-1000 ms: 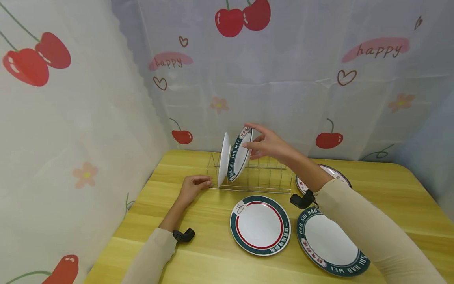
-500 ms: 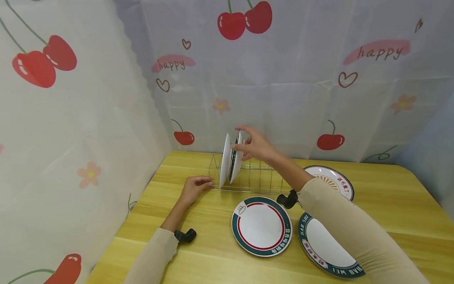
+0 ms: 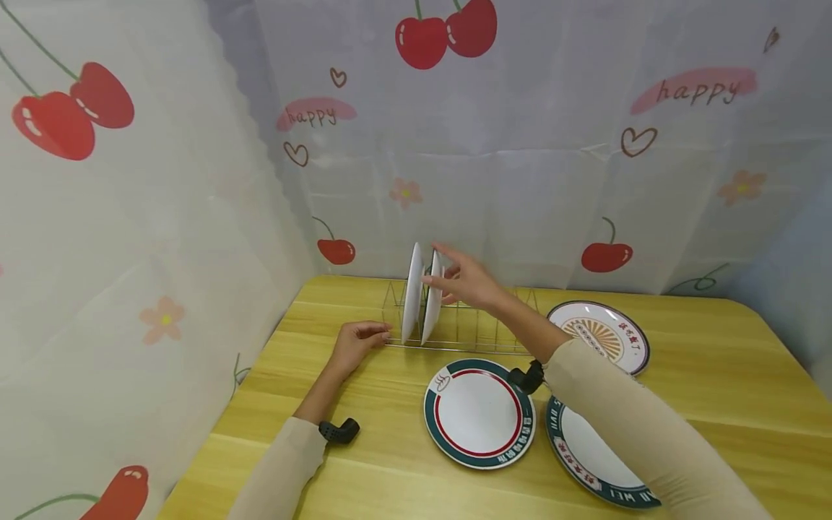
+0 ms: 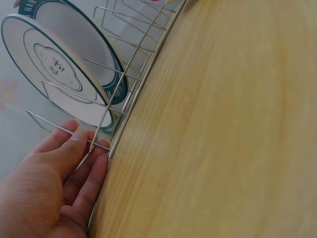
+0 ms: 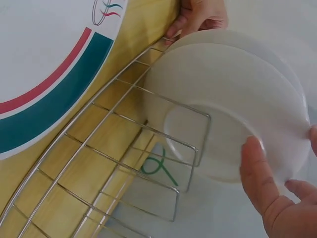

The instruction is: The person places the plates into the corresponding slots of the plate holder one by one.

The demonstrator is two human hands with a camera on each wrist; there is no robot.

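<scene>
A wire dish rack stands at the back of the table. Its left end is pinched between the thumb and fingers of my left hand. One white plate stands on edge in a left slot; the left wrist view shows a green rim and crest on its face. Just right of it a second plate, white-backed with a green lettered rim, stands nearly upright in the rack. My right hand holds this second plate by its upper edge, thumb at the near side, fingers over the top and back.
A plate with a green border and red ring lies flat before the rack. To its right lies a green-rimmed lettered plate, partly under the right sleeve. Behind that is a sunburst-patterned plate. A printed curtain hangs behind.
My right hand has moved left and down with the second plate, which has turned from tilted to nearly upright in the rack. My left hand stays at the rack's end.
</scene>
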